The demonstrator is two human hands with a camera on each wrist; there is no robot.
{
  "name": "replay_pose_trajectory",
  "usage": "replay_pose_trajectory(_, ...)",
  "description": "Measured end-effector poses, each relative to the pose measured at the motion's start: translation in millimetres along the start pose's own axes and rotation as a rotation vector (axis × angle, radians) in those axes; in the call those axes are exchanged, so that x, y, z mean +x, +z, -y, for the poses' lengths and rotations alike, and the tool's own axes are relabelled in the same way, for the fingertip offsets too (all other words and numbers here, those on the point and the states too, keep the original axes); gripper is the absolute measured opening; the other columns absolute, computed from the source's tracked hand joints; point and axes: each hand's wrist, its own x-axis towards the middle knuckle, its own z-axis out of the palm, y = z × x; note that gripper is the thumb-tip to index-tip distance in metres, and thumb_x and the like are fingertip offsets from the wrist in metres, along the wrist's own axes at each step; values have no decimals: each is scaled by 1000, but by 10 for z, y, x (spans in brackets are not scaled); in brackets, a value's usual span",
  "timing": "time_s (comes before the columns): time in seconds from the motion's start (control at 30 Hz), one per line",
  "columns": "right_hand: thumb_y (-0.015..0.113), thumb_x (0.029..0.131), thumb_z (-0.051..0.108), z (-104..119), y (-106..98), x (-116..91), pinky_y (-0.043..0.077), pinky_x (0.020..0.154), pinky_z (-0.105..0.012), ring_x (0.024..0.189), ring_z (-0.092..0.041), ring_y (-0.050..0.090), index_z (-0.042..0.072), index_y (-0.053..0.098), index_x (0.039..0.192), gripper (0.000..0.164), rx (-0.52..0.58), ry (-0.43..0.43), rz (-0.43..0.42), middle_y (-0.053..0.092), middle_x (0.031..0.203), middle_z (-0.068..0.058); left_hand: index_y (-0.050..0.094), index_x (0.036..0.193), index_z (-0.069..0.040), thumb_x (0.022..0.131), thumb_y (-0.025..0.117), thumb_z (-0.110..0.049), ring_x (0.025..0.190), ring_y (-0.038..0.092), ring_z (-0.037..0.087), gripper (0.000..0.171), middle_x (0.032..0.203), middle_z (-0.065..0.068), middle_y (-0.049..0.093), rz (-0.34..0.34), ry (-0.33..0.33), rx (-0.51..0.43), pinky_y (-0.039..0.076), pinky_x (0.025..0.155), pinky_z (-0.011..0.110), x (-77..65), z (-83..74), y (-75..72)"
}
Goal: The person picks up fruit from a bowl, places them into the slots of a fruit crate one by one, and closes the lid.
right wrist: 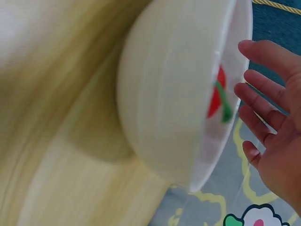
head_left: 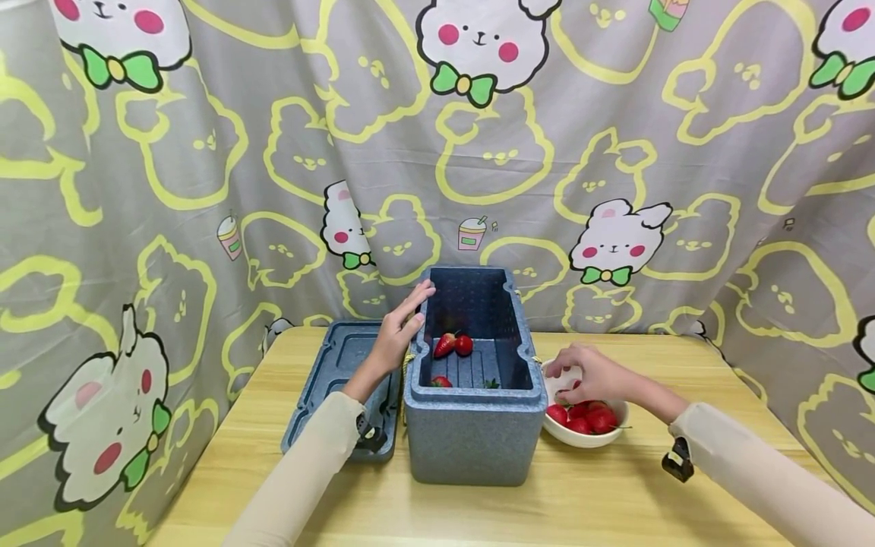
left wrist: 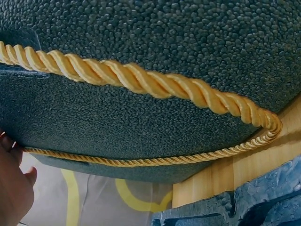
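A grey-blue foam box [head_left: 477,448] stands open on the table, with a strawberry [head_left: 444,346], a small round red fruit [head_left: 463,346] and another strawberry [head_left: 440,382] inside. Near its front wall a green leafy top [head_left: 491,384] peeks out, the rest hidden. My left hand [head_left: 396,332] rests on the box's left rim, fingers extended. To the right of the box, my right hand [head_left: 591,374] hovers over a white bowl [head_left: 573,439] of several red fruits [head_left: 596,419]. Its fingers [right wrist: 261,106] are spread apart and hold nothing. A green stem [right wrist: 225,106] pokes up in the bowl.
The box's lid [head_left: 349,342] lies flat to the left, partly under my left forearm. A twisted gold rope [left wrist: 155,82] hangs along the box's left side. Behind the wooden table [head_left: 588,501] hangs a patterned curtain [head_left: 506,175].
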Motion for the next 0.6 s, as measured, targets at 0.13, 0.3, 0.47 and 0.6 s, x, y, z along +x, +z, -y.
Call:
replay_pose_trajectory(0.13,90,74,25,-33,62,-52,55,71,-34,91,-24,59,13,77,101,31,-7,16,52,72,97,-1,50,150,-3,103,45,-11,155,24,41,48,164,14,38,-7,5,19,24,125,56,-2,22,4)
replay_pose_trajectory(0.3,89,75,27,-70,133,-73,57,74,-34,91,-19,61,19,77,100,29,-33,16,107,72,98,3,50,151,-6,104,45,-16,156,24,36,48,164,10,38,-6,16,8,23,125,56,-2,20,2)
replay_pose_trajectory(0.47,90,74,28,-53,185,-73,55,81,-37,96,-16,60,25,77,97,27,-85,22,100,71,104,7,49,151,-5,104,43,-14,156,22,38,49,164,12,36,0,1,2,22,126,55,-6,10,3)
replay_pose_trajectory(0.6,91,73,26,-14,222,-63,47,84,-41,97,-16,57,23,76,94,26,-101,11,65,70,102,6,48,151,-3,103,42,-11,156,21,40,49,165,13,35,1,-13,4,21,126,56,-13,22,9)
